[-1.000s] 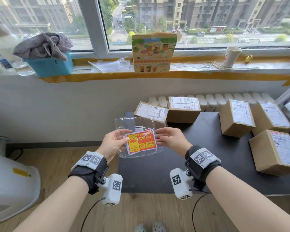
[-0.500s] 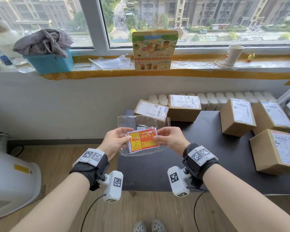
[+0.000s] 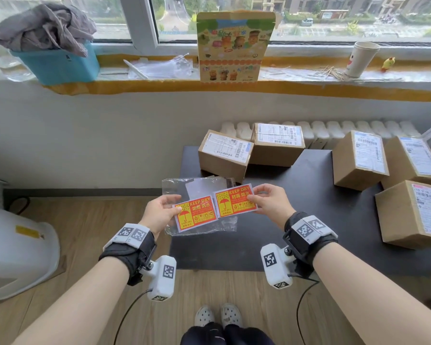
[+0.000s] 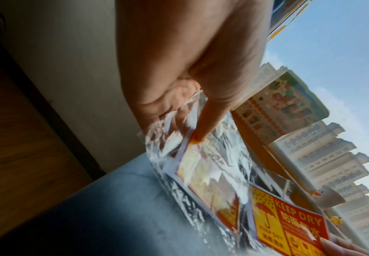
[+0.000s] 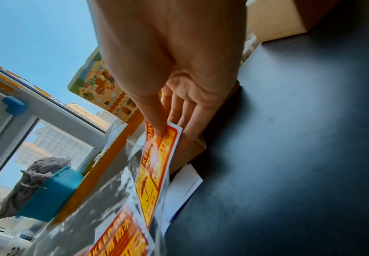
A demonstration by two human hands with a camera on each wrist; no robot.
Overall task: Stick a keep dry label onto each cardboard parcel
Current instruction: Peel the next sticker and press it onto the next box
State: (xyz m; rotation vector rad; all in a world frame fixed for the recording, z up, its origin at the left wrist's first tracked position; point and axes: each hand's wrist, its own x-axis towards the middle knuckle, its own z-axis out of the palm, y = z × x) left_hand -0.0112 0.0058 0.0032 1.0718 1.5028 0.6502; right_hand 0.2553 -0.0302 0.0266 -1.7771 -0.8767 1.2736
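My left hand (image 3: 159, 212) pinches a clear plastic bag (image 3: 199, 226) with red-and-yellow keep dry labels (image 3: 195, 214) inside it, thumb on top (image 4: 203, 131). My right hand (image 3: 269, 204) pinches one keep dry label (image 3: 235, 200) by its right edge, free of the bag, just right of the bagged ones; the right wrist view shows thumb and fingers on that label (image 5: 157, 166). Both hands hover over the left front of the black table (image 3: 321, 220). Several cardboard parcels with white shipping slips stand on it: two at the back (image 3: 224, 155) (image 3: 278, 145) and three at the right (image 3: 358, 160) (image 3: 416, 163) (image 3: 413, 215).
The windowsill holds a blue tub (image 3: 57, 64) with grey cloth, a colourful carton (image 3: 234, 46), a paper cup (image 3: 362, 58) and loose sticks. A white appliance (image 3: 18, 250) stands on the wooden floor at the left. A white radiator (image 3: 321, 129) runs behind the table.
My right hand has drawn one label out of the bag and moved it rightward; before, both hands held the bag with the labels stacked inside. The head view has tilted down.
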